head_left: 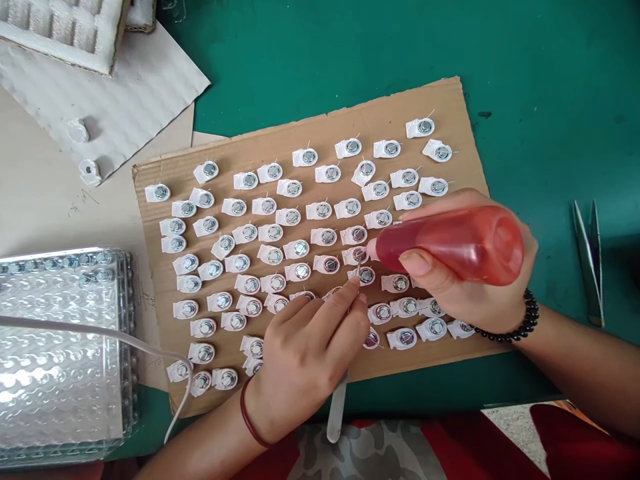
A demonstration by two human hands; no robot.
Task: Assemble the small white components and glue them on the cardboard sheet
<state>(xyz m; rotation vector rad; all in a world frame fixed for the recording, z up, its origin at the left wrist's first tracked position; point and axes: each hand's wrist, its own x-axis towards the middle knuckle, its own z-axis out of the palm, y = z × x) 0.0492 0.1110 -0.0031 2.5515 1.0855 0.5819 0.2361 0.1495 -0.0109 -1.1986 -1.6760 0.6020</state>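
Note:
A brown cardboard sheet (450,110) lies on a green mat and carries several rows of small white parts with round metal centres (274,171). My right hand (470,293) grips a red translucent squeeze bottle (453,243), its nozzle pointing left at a part (359,254) in the middle of the sheet. My left hand (305,353) holds metal tweezers (337,407), whose tips reach up to the same spot beside the nozzle. Some parts near the hands show red rings.
A clear plastic tray (60,347) with a white cable (100,333) across it sits at the left. White foam sheets (125,93) with two loose parts lie at the top left. A second pair of tweezers (590,260) rests on the green mat (350,47) at the right.

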